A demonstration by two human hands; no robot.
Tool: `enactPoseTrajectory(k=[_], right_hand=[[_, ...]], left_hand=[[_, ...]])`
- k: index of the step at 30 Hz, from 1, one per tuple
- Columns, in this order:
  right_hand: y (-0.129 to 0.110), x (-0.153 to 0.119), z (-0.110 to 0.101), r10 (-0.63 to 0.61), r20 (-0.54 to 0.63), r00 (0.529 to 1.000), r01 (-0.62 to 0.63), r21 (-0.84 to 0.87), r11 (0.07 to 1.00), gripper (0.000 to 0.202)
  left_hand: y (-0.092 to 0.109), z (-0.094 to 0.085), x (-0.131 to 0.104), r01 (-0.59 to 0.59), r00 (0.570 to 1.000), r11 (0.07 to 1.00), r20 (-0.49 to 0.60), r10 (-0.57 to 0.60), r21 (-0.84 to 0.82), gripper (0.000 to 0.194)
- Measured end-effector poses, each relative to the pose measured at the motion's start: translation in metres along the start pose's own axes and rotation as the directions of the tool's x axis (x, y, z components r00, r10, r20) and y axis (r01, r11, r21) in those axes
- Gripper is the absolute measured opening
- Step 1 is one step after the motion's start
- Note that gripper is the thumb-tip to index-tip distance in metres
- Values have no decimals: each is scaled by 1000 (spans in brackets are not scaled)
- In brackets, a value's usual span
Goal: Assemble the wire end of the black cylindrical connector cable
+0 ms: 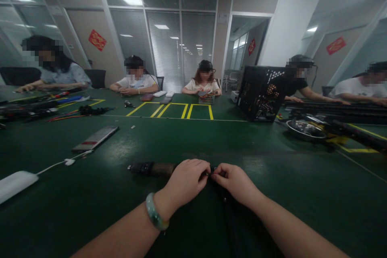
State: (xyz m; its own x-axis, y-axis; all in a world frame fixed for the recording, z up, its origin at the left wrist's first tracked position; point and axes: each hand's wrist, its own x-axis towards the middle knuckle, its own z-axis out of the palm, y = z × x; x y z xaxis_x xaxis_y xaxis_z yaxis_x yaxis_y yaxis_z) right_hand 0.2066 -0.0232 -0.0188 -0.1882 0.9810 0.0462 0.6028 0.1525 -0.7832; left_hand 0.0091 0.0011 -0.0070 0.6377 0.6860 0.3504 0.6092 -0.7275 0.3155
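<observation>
Curls the left hand [187, 177] just in front of the right end of a dark cylinder [163, 169] with a brown middle, lying crosswise on the green table [121, 217] — cannot tell whether gripping it. Pinches a small dark piece [213, 168] in the right hand [237, 182], thumb and fingertips drawn narrow, close beside the left hand. Has a phone [98, 138] lying flat ahead on the left, near a white cable [53, 169].

perforated black case [256, 96] | metal bowl [304, 136] | phone [96, 138] | white block [18, 184]
</observation>
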Motion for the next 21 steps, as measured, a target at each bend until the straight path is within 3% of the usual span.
enactPoseTrajectory(k=[8, 17, 21], right_hand=[[3, 1, 1, 4, 0, 1000, -4, 14, 1000, 11], [5, 3, 2, 2, 2, 1000, -2, 14, 1000, 12], [6, 3, 2, 4, 5, 1000, -4, 13, 1000, 13]], left_hand=[[-2, 0, -1, 9, 1000, 1000, -4, -9, -13, 11], [-2, 1, -2, 16, 999, 999, -32, -17, -28, 21], [-3, 2, -2, 20, 1000, 1000, -21, -21, -22, 13]])
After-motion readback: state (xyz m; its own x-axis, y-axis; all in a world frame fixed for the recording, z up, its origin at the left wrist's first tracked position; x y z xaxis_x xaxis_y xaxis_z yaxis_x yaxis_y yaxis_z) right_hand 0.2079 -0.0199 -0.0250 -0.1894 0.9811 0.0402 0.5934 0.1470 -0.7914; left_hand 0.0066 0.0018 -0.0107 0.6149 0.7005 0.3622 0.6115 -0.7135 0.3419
